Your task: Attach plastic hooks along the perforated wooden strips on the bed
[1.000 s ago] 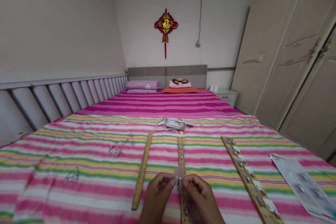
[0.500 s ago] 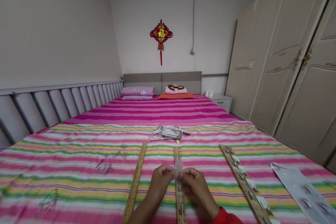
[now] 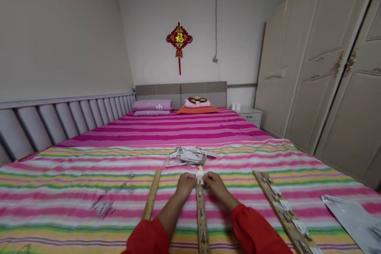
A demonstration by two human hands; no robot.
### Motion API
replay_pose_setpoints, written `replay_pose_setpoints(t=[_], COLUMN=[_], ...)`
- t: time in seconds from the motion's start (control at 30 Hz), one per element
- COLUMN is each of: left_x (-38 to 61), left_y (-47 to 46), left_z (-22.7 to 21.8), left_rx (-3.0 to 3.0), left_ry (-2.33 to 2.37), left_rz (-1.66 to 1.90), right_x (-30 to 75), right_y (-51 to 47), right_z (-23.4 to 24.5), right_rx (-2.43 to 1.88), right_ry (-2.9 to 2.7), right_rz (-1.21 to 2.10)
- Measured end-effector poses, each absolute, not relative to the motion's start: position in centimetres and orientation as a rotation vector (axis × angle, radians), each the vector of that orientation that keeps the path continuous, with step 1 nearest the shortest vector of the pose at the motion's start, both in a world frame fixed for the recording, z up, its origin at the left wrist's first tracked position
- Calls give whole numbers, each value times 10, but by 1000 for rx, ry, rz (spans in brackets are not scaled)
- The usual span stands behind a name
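Note:
My left hand (image 3: 185, 185) and my right hand (image 3: 215, 185) meet over the far end of the middle wooden strip (image 3: 202, 222). Their fingertips pinch a small white piece (image 3: 199, 176) from either side, resting on or just above the strip; its exact kind is too small to make out. Small metal fittings (image 3: 203, 236) run along this strip toward me. To the left lies a wooden strip with holes (image 3: 152, 194), partly covered by my left sleeve. The right wooden strip (image 3: 278, 210) carries metal fittings and white pieces (image 3: 286, 205).
Beyond my hands, clear plastic packets (image 3: 190, 155) lie on the striped bed cover (image 3: 74, 206). Small clear plastic bits (image 3: 102, 207) are scattered at left. A pale flat packet (image 3: 353, 218) lies at far right. A metal rail (image 3: 71, 113) borders the bed's left side.
Both hands have moved away from me along the middle strip to its far end, with the pale piece between them. The view has shifted slightly, and both red sleeves now show.

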State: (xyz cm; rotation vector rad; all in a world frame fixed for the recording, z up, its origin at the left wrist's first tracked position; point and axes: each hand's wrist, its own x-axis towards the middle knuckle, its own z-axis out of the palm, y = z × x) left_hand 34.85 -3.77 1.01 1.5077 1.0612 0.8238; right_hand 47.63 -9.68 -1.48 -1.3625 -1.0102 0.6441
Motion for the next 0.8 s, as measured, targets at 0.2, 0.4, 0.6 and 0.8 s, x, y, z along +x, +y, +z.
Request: replay_pose_setpoints(t=[0.2, 0.4, 0.6, 0.8], left_x=[361, 365, 370, 374], left_y=[-21, -13, -4, 2], left_z=[-7, -21, -34, -42], left_rx=[1588, 1689, 1731, 1764], left_ry=[1123, 1150, 1203, 1252], left_rz=[777, 730, 669, 655], right_x=[486, 489, 491, 489], right_y=[-84, -73, -66, -66], right_z=[-34, -44, -48, -48], right_rx=[-1485, -1604, -1743, -1852], right_ry=[-1122, -1189, -1233, -1254], right_rz=[544, 484, 452, 436])
